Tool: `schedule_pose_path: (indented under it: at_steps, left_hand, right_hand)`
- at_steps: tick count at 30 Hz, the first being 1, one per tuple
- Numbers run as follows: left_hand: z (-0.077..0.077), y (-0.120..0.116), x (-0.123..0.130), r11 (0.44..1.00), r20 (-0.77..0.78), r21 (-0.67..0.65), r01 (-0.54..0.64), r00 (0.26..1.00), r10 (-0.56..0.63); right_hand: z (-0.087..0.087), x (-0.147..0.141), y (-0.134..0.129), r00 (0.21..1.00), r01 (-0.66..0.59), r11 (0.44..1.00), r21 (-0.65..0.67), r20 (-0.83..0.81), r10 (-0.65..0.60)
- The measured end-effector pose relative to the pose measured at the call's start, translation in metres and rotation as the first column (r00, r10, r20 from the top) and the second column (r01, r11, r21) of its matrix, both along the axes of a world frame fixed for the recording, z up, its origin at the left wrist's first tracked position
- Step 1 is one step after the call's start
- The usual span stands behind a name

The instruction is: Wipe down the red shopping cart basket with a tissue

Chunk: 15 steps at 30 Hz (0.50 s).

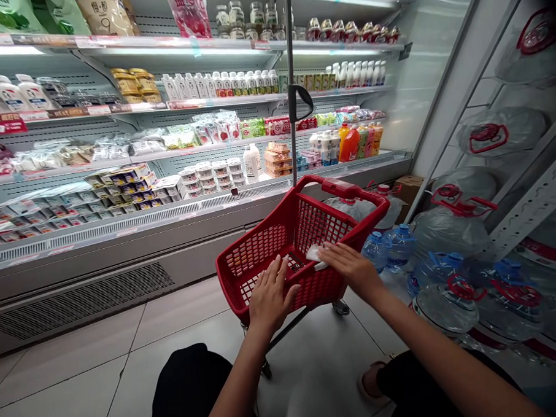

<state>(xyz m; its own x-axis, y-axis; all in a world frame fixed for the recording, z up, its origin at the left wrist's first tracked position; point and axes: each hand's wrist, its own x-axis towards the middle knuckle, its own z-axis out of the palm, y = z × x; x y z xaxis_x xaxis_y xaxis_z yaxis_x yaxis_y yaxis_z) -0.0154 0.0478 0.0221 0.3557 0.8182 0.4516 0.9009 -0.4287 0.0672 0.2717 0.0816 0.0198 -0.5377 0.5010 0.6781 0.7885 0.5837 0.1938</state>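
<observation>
A red shopping cart (pixel 265 249) with a perforated plastic basket stands in front of me, its handle at the far right. My left hand (pixel 271 293) rests on the near rim of the basket, fingers stretched out and holding nothing. Over the same rim, further right, my right hand (pixel 347 264) is closed on a white wipe (pixel 314 253), pressing it at the basket's edge. Part of the wipe is hidden under my fingers. Inside the basket a small dark item (pixel 296 264) lies on the bottom, too small to name.
An open refrigerated display case (pixel 200 221) with dairy bottles, tubs and packs runs behind the cart. Large water jugs (pixel 448 302) with red handles crowd the right side, some on a rack. A cardboard box (pixel 408 189) sits behind them. Pale floor tiles (pixel 96 388) lie below.
</observation>
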Motion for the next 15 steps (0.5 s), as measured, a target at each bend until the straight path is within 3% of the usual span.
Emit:
schedule_pose_path:
  at_steps: [3,6,8,12,15]
  left_hand:
    - [-0.001,0.0,0.003,1.0,-0.006,0.006,0.0,1.0,0.0]
    - [-0.003,0.0,0.009,1.0,-0.008,0.015,0.003,1.0,-0.003]
    - [-0.005,0.0,0.013,1.0,-0.002,0.022,-0.005,1.0,0.005]
    - [-0.008,0.0,0.02,0.999,0.007,0.033,-0.008,1.0,0.008]
    - [-0.009,-0.001,0.02,0.999,0.009,0.037,0.0,1.0,-0.001]
  right_hand:
    - [0.012,0.051,0.01,0.986,0.151,0.988,0.038,-0.072,-0.148]
    - [0.011,0.063,0.015,0.967,0.229,0.971,0.064,-0.129,-0.22]
    - [0.001,0.039,0.011,0.972,0.198,0.979,0.052,-0.135,-0.19]
    - [-0.023,-0.035,-0.008,0.996,0.029,1.0,-0.008,-0.085,-0.029]
    - [-0.022,-0.046,-0.013,0.998,-0.056,0.997,-0.053,-0.037,0.054]
